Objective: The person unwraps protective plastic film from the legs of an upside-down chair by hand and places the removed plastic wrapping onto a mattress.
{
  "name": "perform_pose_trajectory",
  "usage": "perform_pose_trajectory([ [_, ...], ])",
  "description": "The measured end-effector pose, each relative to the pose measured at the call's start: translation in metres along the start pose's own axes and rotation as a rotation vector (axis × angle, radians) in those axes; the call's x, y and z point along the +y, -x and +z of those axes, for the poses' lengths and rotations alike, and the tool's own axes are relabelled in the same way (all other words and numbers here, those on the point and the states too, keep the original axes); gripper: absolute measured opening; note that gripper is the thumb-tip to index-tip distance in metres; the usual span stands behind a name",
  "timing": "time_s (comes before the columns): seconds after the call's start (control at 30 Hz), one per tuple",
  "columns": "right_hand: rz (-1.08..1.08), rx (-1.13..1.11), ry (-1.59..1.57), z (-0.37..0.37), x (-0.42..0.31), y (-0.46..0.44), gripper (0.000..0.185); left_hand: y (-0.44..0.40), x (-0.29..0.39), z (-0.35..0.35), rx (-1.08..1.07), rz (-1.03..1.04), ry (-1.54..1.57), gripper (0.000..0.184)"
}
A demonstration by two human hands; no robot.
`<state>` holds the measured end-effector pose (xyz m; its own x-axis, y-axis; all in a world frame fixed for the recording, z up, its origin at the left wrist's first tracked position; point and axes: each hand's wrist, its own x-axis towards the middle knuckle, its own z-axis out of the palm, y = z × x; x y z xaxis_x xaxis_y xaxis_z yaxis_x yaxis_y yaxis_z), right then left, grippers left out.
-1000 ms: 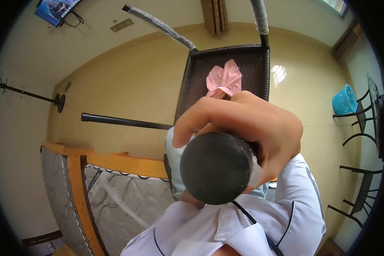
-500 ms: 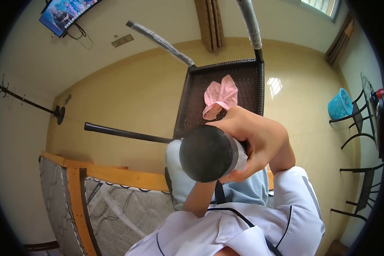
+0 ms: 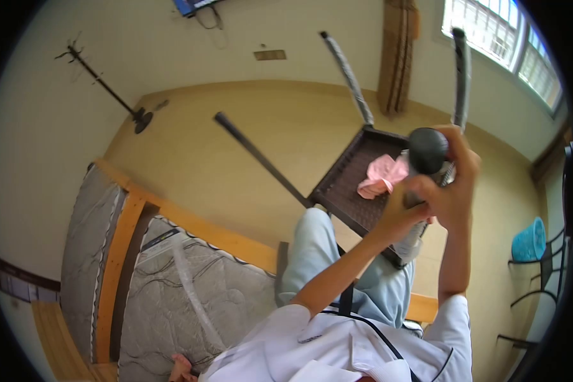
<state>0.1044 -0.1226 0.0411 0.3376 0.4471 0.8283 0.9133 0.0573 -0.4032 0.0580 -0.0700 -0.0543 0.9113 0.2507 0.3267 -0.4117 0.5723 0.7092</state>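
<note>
- Head view: someone in a white shirt (image 3: pixel 325 347) sits here with an upturned stool (image 3: pixel 347 181) against their knees, underside facing up.
- The right hand (image 3: pixel 458 181) is up by the black cap (image 3: pixel 428 153) of the near leg (image 3: pixel 409 247), fingers bent round it, so it has hold of that leg.
- The left hand (image 3: pixel 404 207) sits just lower, curled at the same leg; it's blurred and overlapped by the other hand, so I can't tell how tightly it's closed.
- Clear plastic covers the lower part of that leg, loose and wrinkled.
- The two far legs (image 3: pixel 350 79) (image 3: pixel 462 83) wear plastic too; the leg on the left (image 3: pixel 261 159) is bare and dark.
- A pink cloth (image 3: pixel 384 176) lies crumpled on the woven underside, just beside the hands.
- To the person's left stands a wooden bed frame (image 3: pixel 235 251) with a grey mattress (image 3: pixel 172 305).
- Well off to their right, a blue basket (image 3: pixel 529 240) rests on a dark chair (image 3: pixel 544 264).
- Across the room, a coat stand (image 3: pixel 108 89) leans into sight near the wall.
</note>
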Motion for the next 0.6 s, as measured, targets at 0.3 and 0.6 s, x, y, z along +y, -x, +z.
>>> perform_pose_trajectory([
  [0.3, 0.326, 0.133, 0.693, -0.015, -0.016, 0.007, 0.037, -0.030, -0.022, 0.011, -0.077, 0.188, -0.138, 0.054],
  [0.6, 0.139, 0.172, 0.673, -0.008, -0.019, 0.022, 0.038, -0.013, -0.020, 0.006, 0.052, 0.163, -0.322, 0.045],
])
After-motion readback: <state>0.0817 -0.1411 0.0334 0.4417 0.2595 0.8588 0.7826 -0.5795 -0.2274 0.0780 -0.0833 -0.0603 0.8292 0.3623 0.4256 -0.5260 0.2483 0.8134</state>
